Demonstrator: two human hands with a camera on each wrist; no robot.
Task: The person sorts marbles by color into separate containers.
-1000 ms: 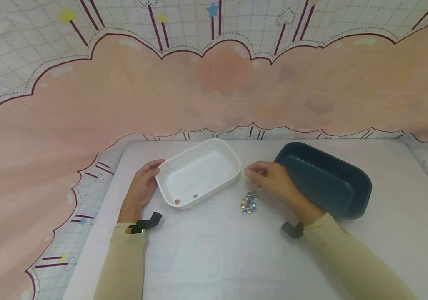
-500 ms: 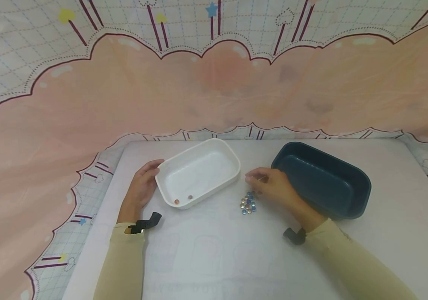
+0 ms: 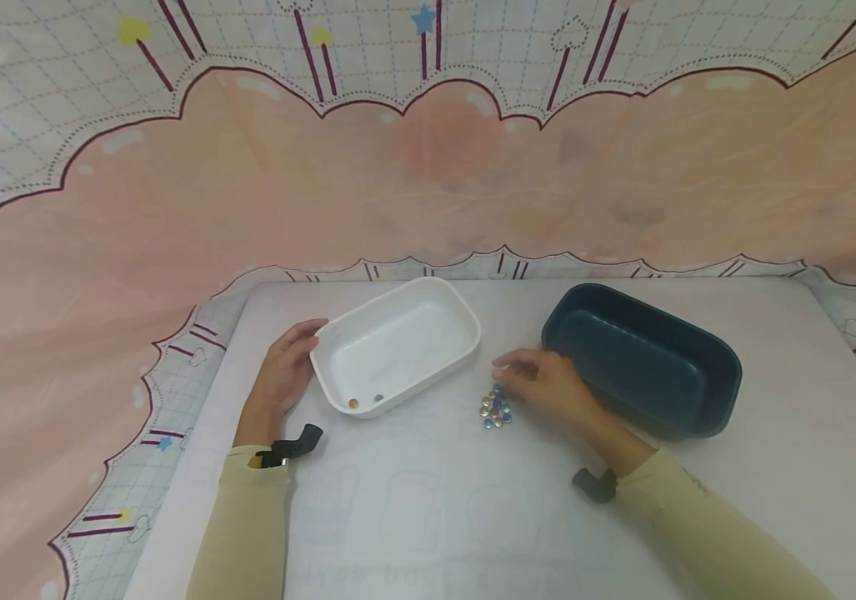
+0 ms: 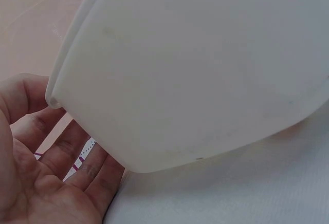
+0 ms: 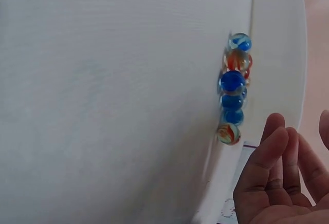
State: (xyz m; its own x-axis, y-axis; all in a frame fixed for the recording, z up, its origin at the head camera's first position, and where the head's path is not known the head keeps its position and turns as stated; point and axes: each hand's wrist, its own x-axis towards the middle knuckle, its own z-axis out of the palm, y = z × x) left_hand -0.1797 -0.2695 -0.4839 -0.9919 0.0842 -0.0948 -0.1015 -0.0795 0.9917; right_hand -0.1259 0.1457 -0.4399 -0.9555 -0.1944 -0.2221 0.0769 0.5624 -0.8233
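Note:
My left hand (image 3: pixel 288 375) holds the left end of a white rectangular dish (image 3: pixel 438 379). In the left wrist view, fingers (image 4: pixel 90 170) lie along the end wall of that dish (image 4: pixel 190 80). Two marbles lie inside near its front left corner, an orange one (image 3: pixel 353 403) and a greyish one (image 3: pixel 378 398). A cluster of several glass marbles (image 3: pixel 496 410), blue, clear and orange, sits on the table between the two dishes. My right hand (image 3: pixel 548 387) hovers just behind and right of the cluster, fingers loosely bent, nothing showing between them. The right wrist view has its fingertips close to the marbles (image 5: pixel 232 81).
A dark blue rectangular dish (image 3: pixel 668 367) stands on the right, partly behind my right hand and forearm. A white cloth (image 3: pixel 428 517) covers the table. Behind it hangs a patterned pink and white curtain (image 3: pixel 428 183).
My right hand has come down and nearer from beside the white dish to the marble cluster. Inside the dish the greyish marble has rolled slightly left. The left hand stays in place.

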